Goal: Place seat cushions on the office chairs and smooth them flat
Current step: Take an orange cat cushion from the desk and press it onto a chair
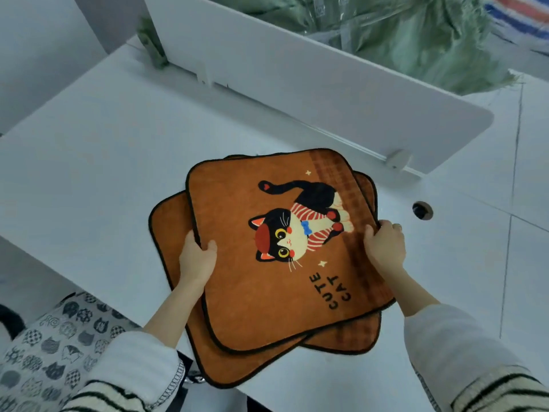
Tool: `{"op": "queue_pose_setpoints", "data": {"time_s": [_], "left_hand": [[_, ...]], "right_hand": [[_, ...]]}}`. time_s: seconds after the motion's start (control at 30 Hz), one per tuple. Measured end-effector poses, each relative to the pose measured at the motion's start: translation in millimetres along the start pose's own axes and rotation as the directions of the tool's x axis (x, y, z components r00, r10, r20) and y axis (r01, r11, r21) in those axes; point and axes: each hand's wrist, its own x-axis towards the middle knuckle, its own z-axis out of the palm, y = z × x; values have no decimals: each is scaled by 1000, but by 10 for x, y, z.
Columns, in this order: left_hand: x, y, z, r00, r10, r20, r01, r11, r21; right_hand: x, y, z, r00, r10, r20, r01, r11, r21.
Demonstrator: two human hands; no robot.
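Observation:
A stack of flat orange-brown seat cushions with black trim lies on the white desk (pixel 89 162). The top cushion (pixel 237 286) shows a black-and-white cat and the words CUTE CAT. My left hand (pixel 197 257) grips its left edge, thumb on top and fingers underneath. My right hand (pixel 384 243) grips its right edge the same way. A lower cushion (pixel 172 230) sticks out to the left and another (pixel 344 340) at the bottom right. No office chair seat shows.
A white divider panel (pixel 297 75) stands along the desk's far side, with green fabric in clear plastic (pixel 416 34) behind it. A cable hole (pixel 422 210) sits right of the stack. A cat-patterned fabric (pixel 59 337) lies below the desk edge at lower left.

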Motion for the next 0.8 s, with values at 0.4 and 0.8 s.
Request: {"op": "queue_pose_setpoints", "data": {"time_s": [0.4, 0.8], "left_hand": [[-755, 341, -240, 927, 347, 144, -321, 930, -179], [-3237, 258, 482, 611, 658, 440, -571, 751, -330]], "right_hand": [[-1027, -116, -930, 985, -169, 26, 142, 893, 426], [-3863, 2248, -2020, 909, 341, -241, -27, 623, 782]]}}
